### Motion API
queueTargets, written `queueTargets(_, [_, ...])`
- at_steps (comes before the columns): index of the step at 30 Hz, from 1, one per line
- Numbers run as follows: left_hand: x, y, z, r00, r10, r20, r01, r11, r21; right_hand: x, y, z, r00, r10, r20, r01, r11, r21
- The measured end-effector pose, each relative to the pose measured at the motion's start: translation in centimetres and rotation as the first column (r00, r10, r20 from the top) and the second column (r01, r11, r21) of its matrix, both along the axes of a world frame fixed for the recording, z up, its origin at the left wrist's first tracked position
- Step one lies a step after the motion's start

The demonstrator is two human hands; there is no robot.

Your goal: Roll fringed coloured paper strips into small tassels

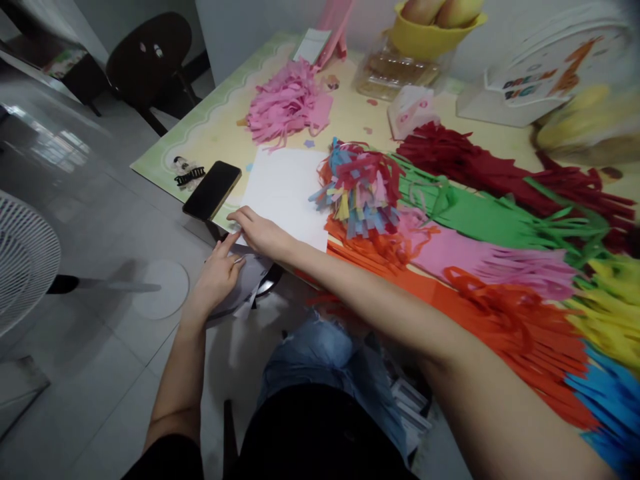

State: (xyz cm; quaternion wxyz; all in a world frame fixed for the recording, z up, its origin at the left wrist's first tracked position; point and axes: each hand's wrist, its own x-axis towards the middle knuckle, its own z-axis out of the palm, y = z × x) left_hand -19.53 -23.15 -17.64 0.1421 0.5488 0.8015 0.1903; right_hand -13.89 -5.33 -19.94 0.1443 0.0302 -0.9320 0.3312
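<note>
At table's near edge, right hand [260,231] presses white sheet [287,193]; left hand [216,277] grips grey paper [250,280].

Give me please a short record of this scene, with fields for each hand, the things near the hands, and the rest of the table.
left hand: left hand below the table edge, touching pale paper sheets; whether it grips them is unclear
right hand: right hand rests on the near corner of the white sheet
near the hands: black phone, black hair clip
centre: multicoloured fringe bundle
far side: pink fringe pile, yellow bowl
right side: fringed strips in red, green, orange
</note>
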Motion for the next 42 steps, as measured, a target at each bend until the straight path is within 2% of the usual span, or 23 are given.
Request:
queueTargets(6, [0.1, 0.2, 0.2, 0.998, -0.011, -0.055, 0.009, 0.999, -0.042, -0.4, 1.2, 0.4, 0.997, -0.081, 0.009, 0.081, 0.996, -0.042])
queueTargets(13, [0.3, 0.4, 0.6, 0.996, -0.008, -0.094, 0.003, 0.998, -0.055, -0.8, 0.8, 1.1, 0.991, -0.098, 0.092, 0.092, 0.994, 0.058])
queueTargets(17, [0.4, 0.6, 0.7, 0.994, -0.003, -0.113, -0.004, 0.998, -0.058, -0.8, 1.1, 1.3, 0.993, -0.093, 0.077, 0.089, 0.995, 0.044])
queueTargets(26, [0.4, 0.8, 0.6, 0.994, 0.025, -0.103, -0.029, 0.999, -0.040, 1.9, 2.7, 1.2, 0.989, -0.124, 0.081, 0.119, 0.991, 0.061])
queueTargets(35, [0.3, 0.8, 0.2, 0.991, 0.029, -0.128, -0.032, 0.999, -0.018, 1.5, 2.4, 0.2, 0.984, -0.174, 0.028, 0.170, 0.981, 0.093])
queueTargets(38, [0.1, 0.8, 0.1, 0.991, 0.036, -0.131, -0.040, 0.999, -0.025, 2.4, 3.6, 0.4, 0.986, -0.163, 0.034, 0.159, 0.983, 0.097])
queueTargets(42, [0.2, 0.7, 0.7, 0.990, 0.024, -0.136, -0.033, 0.997, -0.067, 4.8, 5.6, 0.2, 0.985, -0.150, 0.079, 0.134, 0.974, 0.181])
